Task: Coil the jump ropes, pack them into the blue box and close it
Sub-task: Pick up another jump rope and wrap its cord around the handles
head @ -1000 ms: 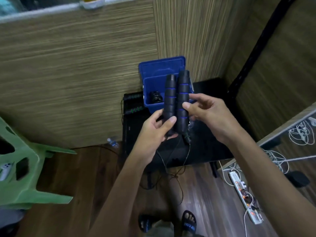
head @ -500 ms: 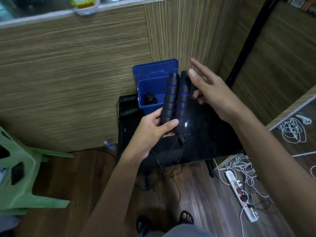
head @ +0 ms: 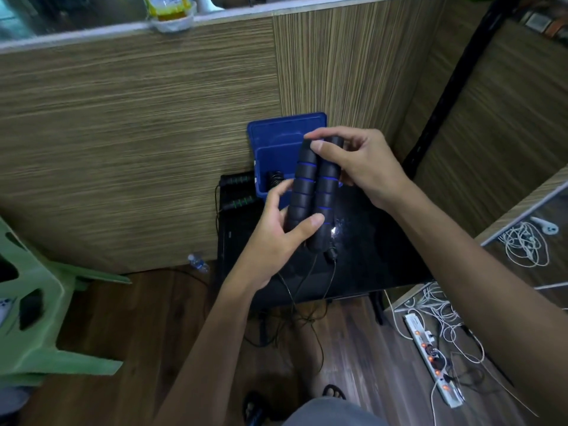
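Two black foam jump rope handles with blue rings stand side by side, upright, in front of me. My left hand grips their lower ends. My right hand pinches their tops with thumb and fingers. The thin black rope hangs from the handles down to the floor. Behind them the blue box stands open on a black table, its lid leaning against the wall. A coiled black rope lies inside it. A second rope's handles with green rings lie left of the box.
A wood-grain wall stands behind the table. A green plastic stool is at the left. A small water bottle lies on the floor by the wall. A power strip and tangled white cables lie at the right.
My right hand has come back from reaching toward the box and now pinches the tops of the handles. My left hand keeps holding their lower ends.
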